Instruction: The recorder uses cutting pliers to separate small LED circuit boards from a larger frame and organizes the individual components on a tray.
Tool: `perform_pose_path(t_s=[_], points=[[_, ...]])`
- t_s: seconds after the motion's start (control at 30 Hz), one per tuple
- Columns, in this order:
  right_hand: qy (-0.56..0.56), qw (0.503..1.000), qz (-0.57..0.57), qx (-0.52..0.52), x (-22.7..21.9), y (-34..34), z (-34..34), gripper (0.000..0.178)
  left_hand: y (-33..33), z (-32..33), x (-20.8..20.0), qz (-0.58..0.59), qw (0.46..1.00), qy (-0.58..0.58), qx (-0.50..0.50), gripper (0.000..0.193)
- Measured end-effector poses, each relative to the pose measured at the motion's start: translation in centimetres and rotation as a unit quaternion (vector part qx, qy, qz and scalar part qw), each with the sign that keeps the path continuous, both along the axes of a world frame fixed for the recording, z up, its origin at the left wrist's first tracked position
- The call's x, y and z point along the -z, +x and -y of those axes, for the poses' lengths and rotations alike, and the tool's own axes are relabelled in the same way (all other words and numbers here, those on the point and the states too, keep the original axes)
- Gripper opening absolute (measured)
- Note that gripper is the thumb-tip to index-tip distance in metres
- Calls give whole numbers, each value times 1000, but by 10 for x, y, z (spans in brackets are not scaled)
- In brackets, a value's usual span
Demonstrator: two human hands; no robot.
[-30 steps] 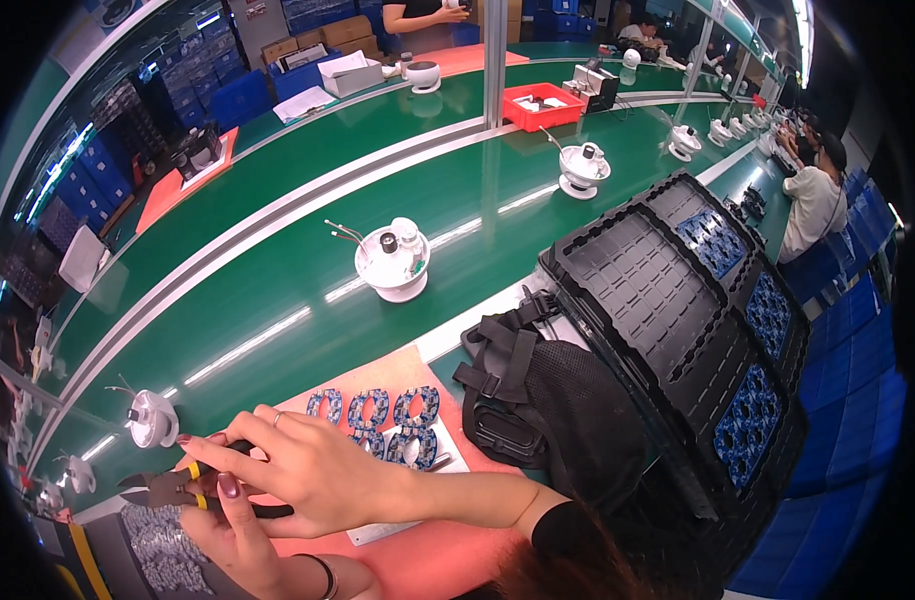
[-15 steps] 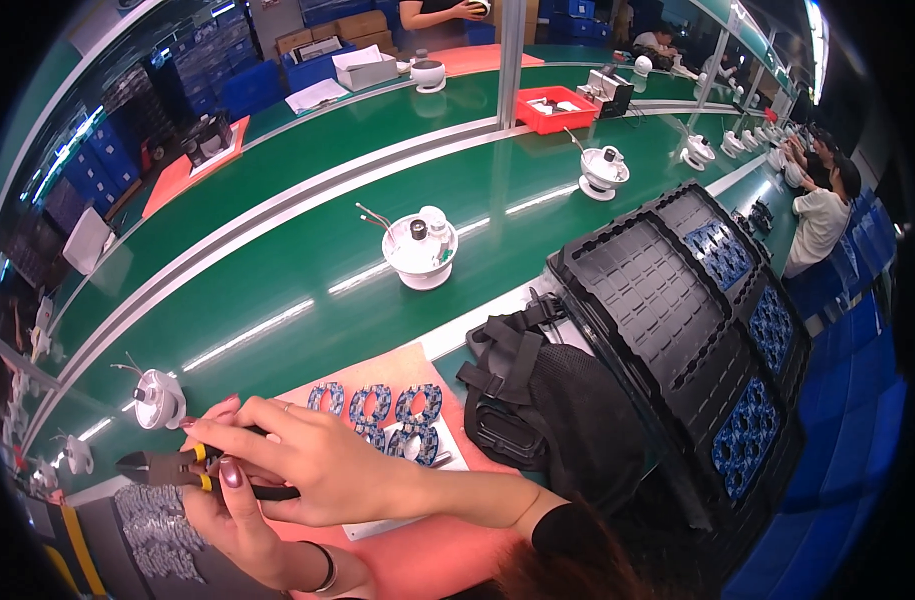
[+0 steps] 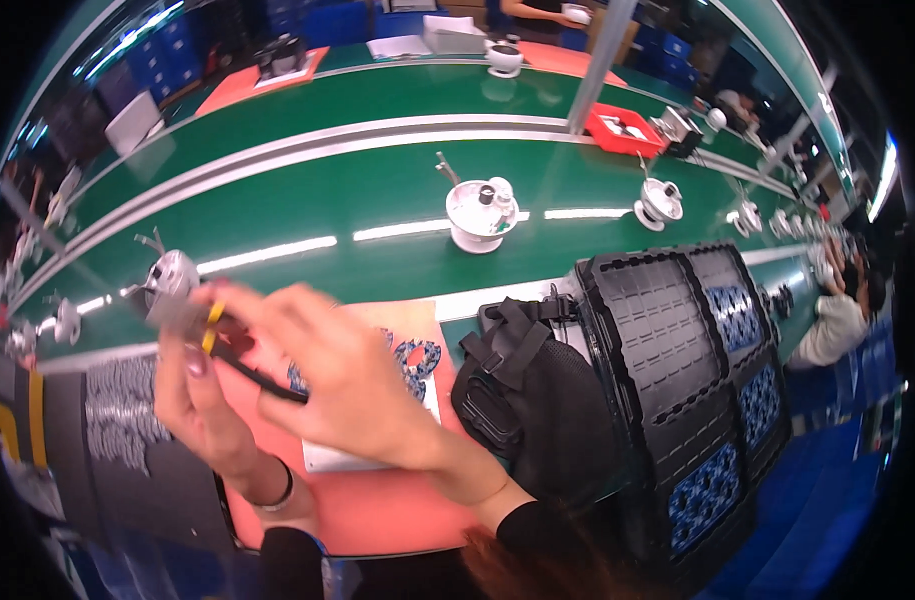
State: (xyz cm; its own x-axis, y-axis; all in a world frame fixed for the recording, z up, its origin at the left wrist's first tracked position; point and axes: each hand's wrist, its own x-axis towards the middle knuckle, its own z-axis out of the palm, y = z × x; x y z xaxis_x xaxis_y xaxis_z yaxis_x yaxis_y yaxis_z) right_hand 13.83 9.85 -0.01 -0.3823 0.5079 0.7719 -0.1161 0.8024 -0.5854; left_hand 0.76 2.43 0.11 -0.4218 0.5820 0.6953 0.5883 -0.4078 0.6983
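My right hand [image 3: 342, 375] is closed around a pair of pliers [image 3: 260, 377] with dark handles and yellow bands, blurred by motion. Close by the pliers' jaws, my left hand [image 3: 212, 420] has its thumb and fingers drawn together; whatever they pinch is hidden or too small to name. Below the hands, blue ring-shaped circuit boards [image 3: 418, 358] lie on a white plate [image 3: 322, 455], partly covered by my right hand and forearm. The plate rests on a pink mat [image 3: 377, 515]. Left of my left hand, grey wire bundles [image 3: 117, 405] lie on a dark surface.
White round device housings [image 3: 482, 215] with upright wires stand along the green conveyor [image 3: 367, 190]. A black backpack [image 3: 547, 400] sits right of the mat, beside black trays [image 3: 657, 340] with blue boards. A red bin [image 3: 622, 130] stands across the belt; co-workers [image 3: 837, 310] sit far right.
The view has turned, so the belt and housings sit differently in the picture. Both hands, with the pliers, have risen off the wire bundles and tilted upward.
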Motion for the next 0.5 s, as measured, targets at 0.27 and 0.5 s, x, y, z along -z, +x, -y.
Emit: perform_pose_path(t_s=[0.27, 0.5], points=[[59, 942, 211, 255, -42, 104, -116, 66, 39, -91, -21, -156, 979, -43, 123, 23], [173, 750, 482, 418, -31, 174, -249, 56, 81, -232, 60, -459, 834, -295, 82, 42]])
